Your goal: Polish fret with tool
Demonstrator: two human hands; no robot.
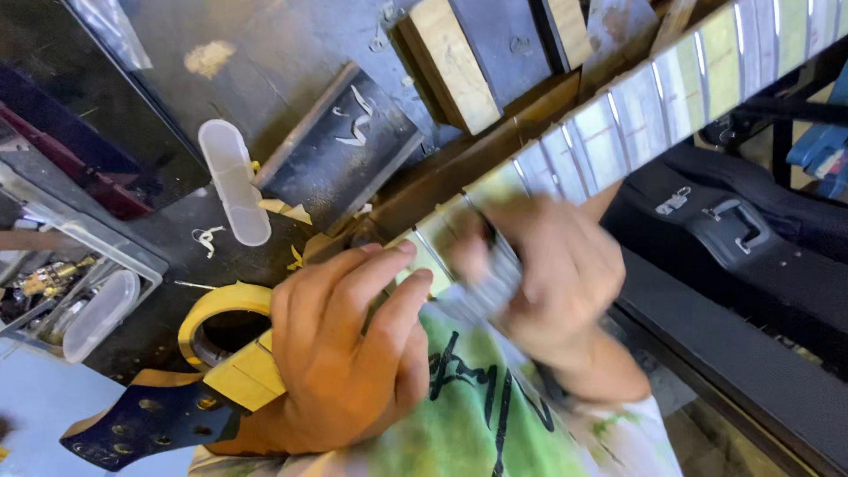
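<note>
**Neck pinned near the headstock while a pad meets the frets**

A guitar neck with a taped-over fingerboard and bright metal frets (618,115) runs slantwise from lower left to upper right, resting on a dark, scuffed counter (291,79) and on a block faced in pale wood (450,62) that props it up. The left hand (344,353) is wrapped over the neck just above the dark blue headstock (150,424), fingers curled down and pressed together on the wood, which looks like a hold meant to keep the neck from shifting. The right hand (556,265) is blurred; it seems closed around a small grey, ribbed pad or block (481,287) laid on the lowest frets, though how its fingers sit I cannot tell exactly. A roll of yellow masking tape (216,322) lies beside the left hand. A clear oval plastic lid (234,181) sits farther up the counter, and a black hard case (733,230) stands off to the right.
</note>
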